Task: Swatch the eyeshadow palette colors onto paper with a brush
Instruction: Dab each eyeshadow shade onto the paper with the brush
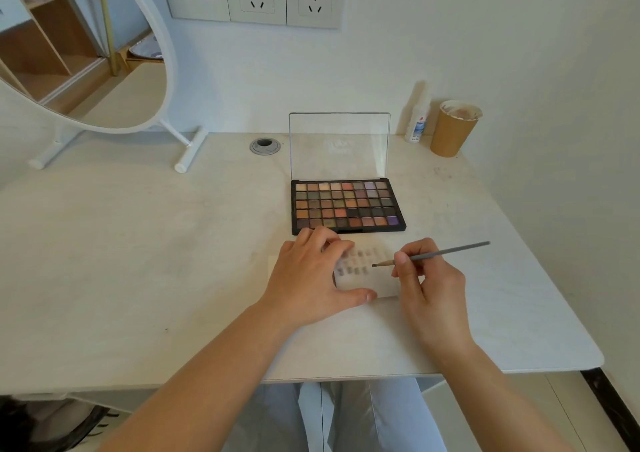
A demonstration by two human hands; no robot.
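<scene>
An open eyeshadow palette [348, 205] with a black tray, several rows of coloured pans and a clear upright lid lies on the white desk. Just in front of it lies a small white paper [379, 280] bearing several rows of dark swatches. My left hand [311, 278] rests flat on the paper's left part, fingers spread, and hides that side. My right hand [427, 278] grips a thin grey brush [440, 253] like a pen. The brush tip points left and sits at the right end of the middle swatch row.
A round white-framed mirror [104, 80] on a stand occupies the back left of the desk. A brown paper cup [452, 129] and a small white bottle [417, 122] stand at the back right. A cable grommet [265, 146] sits behind the palette. The desk's front edge is near my forearms.
</scene>
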